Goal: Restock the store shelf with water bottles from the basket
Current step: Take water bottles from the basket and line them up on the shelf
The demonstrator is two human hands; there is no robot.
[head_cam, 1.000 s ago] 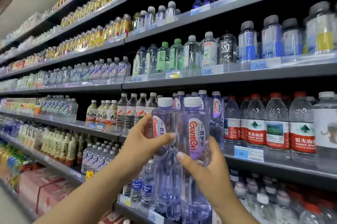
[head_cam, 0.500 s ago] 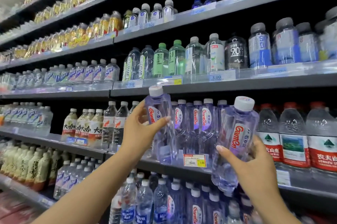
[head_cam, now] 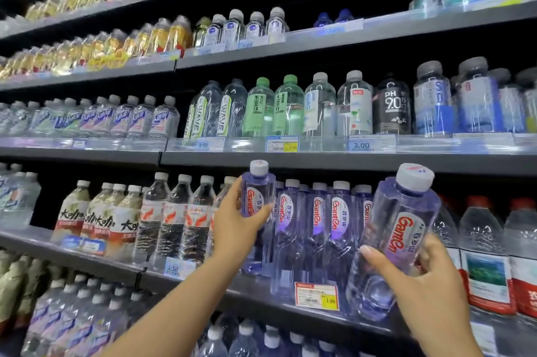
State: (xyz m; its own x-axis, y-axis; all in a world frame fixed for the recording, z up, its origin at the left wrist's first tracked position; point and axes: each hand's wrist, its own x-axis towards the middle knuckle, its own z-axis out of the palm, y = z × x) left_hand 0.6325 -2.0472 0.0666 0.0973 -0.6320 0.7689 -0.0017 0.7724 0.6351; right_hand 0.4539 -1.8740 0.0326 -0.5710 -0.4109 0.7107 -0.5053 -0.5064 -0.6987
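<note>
My left hand (head_cam: 232,226) is raised to the shelf (head_cam: 261,297), arm reaching up from the lower left, fingers and thumb wrapped around the middle of 1 purple-tinted bottle (head_cam: 258,196). That bottle stands upright at the left end of the row of matching purple bottles (head_cam: 316,228); I cannot tell if its base is on the shelf board or just above it.

My right hand (head_cam: 418,275) is out in front of the shelf, to the right of that row, wrist low and palm turned toward me. Its fingers curl around the lower half of a second purple bottle (head_cam: 398,240), which tilts with its white cap (head_cam: 414,173) leaning up and to the right, clear of the shelf.

So both hands are clamped, each on 1 bottle, and they are well apart.

In the shelved row I count 4 white caps along the front, with more caps behind them, too crowded to count. A red and yellow price tag (head_cam: 316,294) hangs on the shelf edge below them. To the right stand red-capped bottles (head_cam: 482,255); at least 2 show.
</note>
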